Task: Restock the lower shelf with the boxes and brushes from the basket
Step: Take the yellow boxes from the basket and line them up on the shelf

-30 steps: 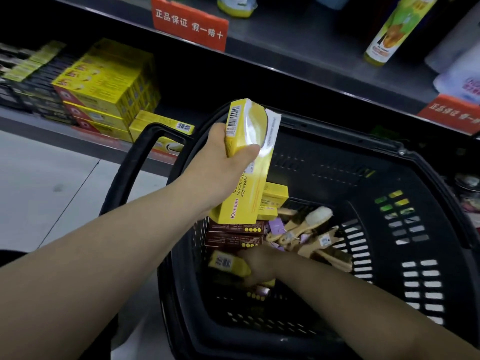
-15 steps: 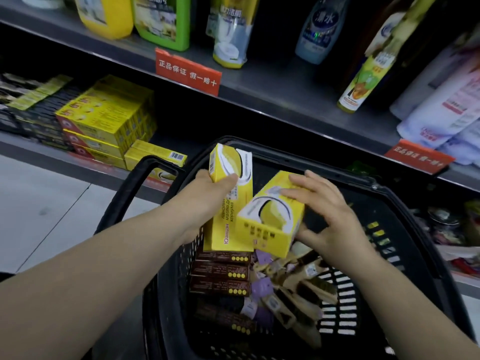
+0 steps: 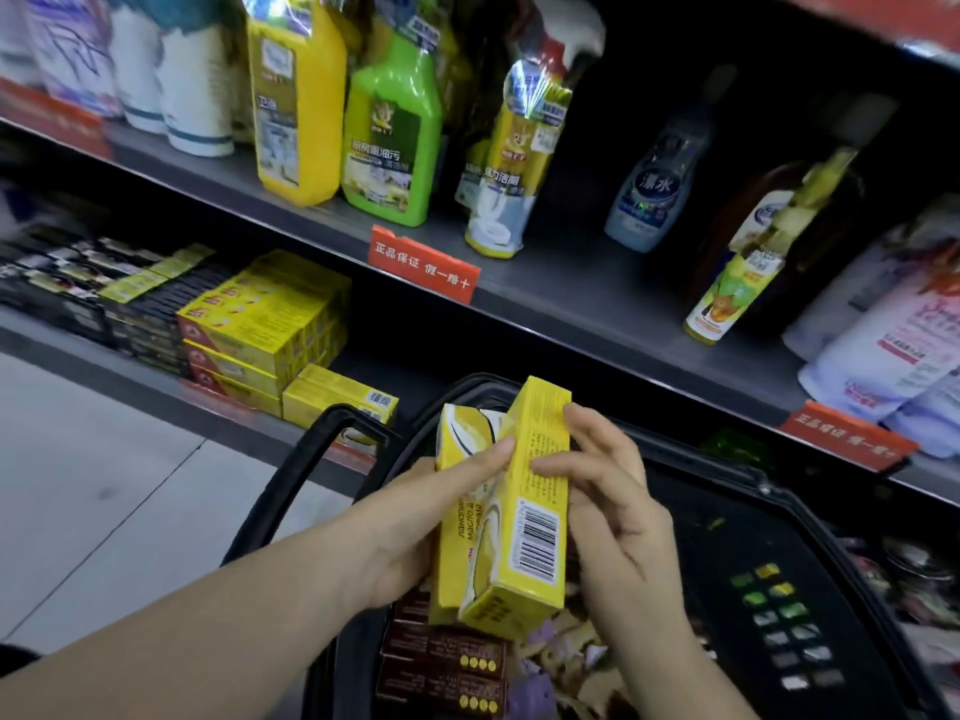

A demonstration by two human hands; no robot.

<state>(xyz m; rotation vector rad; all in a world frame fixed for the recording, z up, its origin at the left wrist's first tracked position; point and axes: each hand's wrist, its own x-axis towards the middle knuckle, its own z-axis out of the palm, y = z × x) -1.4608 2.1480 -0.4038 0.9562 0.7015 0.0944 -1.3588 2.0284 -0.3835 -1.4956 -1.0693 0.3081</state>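
Now the right hand [image 3: 618, 511] has pinched a second box [image 3: 537, 517] against the first box [image 3: 460, 454] gripped in the left hand [image 3: 415, 517] — a pair ready for the shelf [image 3: 130, 379].

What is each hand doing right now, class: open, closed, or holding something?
Left hand: grips the oval-printed yellow box.
Right hand: pinches the barcoded yellow box.
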